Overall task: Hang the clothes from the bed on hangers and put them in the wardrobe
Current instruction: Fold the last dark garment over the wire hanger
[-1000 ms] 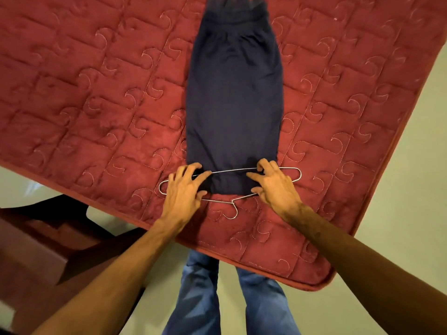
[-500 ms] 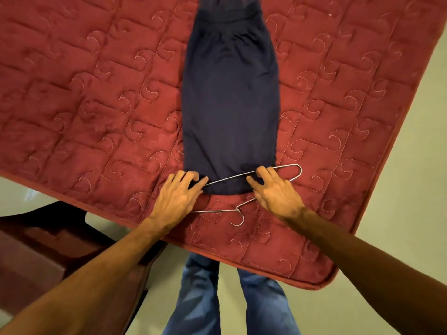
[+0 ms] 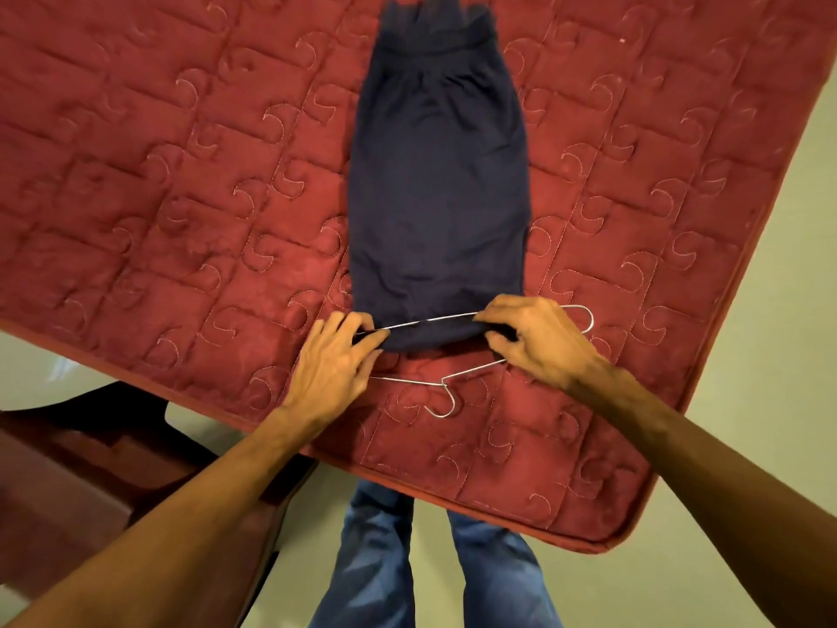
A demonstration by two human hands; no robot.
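Note:
A dark navy garment point(image 3: 437, 188) lies folded lengthwise on the red quilted mattress point(image 3: 181, 197), its waistband at the far end. A thin wire hanger point(image 3: 446, 392) lies at the garment's near end, its straight bar across the cloth and its hook toward me. My left hand point(image 3: 333, 364) pinches the garment's near left corner at the bar. My right hand point(image 3: 530, 339) grips the near right corner, fingers curled round cloth and wire. The hanger's left end is hidden under my left hand.
The mattress's near edge point(image 3: 407, 480) runs diagonally in front of my legs in blue jeans point(image 3: 376, 559). Dark wooden furniture point(image 3: 90, 473) stands at the lower left. Pale floor point(image 3: 747, 401) lies to the right of the mattress corner.
Both hands moved from lying flat on the hanger to gripping the garment's near end. The near hem is now bunched over the hanger bar, and the hanger has tilted slightly.

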